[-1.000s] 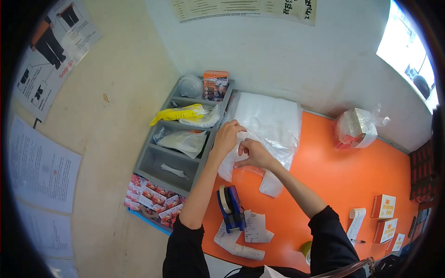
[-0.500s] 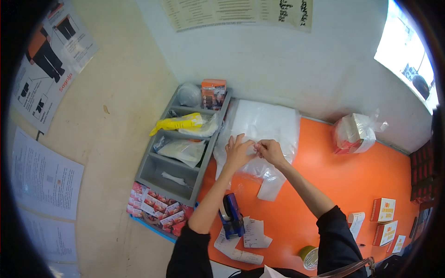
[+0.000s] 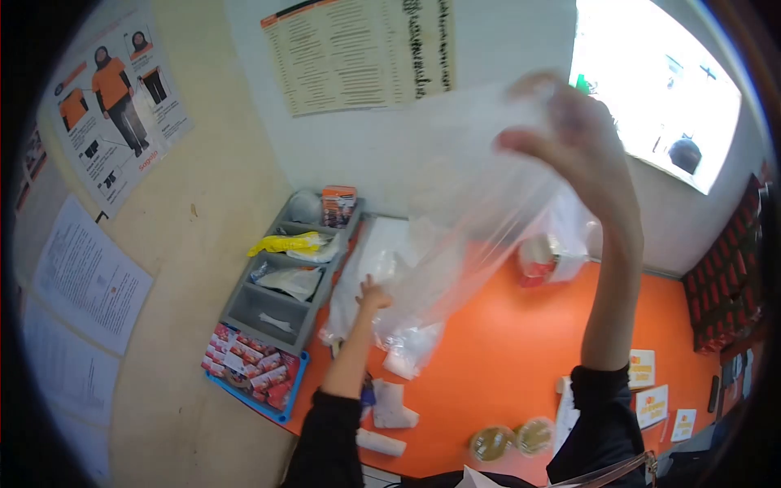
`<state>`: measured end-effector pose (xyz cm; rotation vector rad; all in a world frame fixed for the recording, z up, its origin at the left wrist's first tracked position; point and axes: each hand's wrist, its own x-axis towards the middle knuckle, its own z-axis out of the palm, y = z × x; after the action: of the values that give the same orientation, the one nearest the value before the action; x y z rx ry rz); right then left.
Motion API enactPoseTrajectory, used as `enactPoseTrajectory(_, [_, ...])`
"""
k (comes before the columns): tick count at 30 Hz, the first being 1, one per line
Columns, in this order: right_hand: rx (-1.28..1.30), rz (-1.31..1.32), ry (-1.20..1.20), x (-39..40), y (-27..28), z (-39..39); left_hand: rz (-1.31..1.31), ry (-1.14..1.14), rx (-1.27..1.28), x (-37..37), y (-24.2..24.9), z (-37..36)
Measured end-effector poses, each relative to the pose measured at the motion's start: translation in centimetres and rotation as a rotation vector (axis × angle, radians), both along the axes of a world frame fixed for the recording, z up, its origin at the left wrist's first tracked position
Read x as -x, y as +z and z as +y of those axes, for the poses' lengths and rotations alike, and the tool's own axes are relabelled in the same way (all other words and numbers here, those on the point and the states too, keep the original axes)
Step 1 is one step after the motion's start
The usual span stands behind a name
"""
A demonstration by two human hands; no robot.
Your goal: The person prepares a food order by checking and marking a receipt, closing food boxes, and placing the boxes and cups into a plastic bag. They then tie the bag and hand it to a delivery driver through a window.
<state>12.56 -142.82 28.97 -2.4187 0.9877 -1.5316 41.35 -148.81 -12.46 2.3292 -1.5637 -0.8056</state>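
Observation:
My right hand [image 3: 578, 138] is raised high at the right, blurred by motion, its curled fingers on the upper end of a clear plastic bag [image 3: 480, 211]. The bag stretches slantwise down towards a stack of clear plastic bags [image 3: 378, 252] on the orange table. My left hand [image 3: 374, 294] rests on the stack, its fingers spread and holding nothing. Near my left forearm, a dark blue dispenser [image 3: 368, 396] is partly hidden.
A grey compartment tray [image 3: 268, 307] with packets stands left of the stack. Two round tubs [image 3: 493, 443] and paper slips [image 3: 394, 407] lie near the front edge. A wrapped box [image 3: 538, 259], small cartons [image 3: 652, 406] and stacked dark boxes [image 3: 720, 281] are at the right.
My right hand has moved up and right from the stack, lifting a clear bag. My left hand has come away from it and spread out. The view has shifted, bringing two tubs into sight.

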Motion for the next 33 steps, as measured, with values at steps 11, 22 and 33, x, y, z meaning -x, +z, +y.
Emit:
enactPoseTrajectory(11, [-0.336,0.808,0.945,11.3,-14.5,34.7,1.439,-0.068,0.071,19.2,23.6,29.5])
enactPoseTrajectory(22, [-0.355,-0.446,0.465,25.3,-10.4,35.7,0.469,-0.512,0.597,36.1,33.8,49.7])
enactPoseTrajectory(33, [-1.374,0.017,1.114,29.0,-20.5,45.3,0.577,-0.439,0.356,31.5,31.2,64.9])
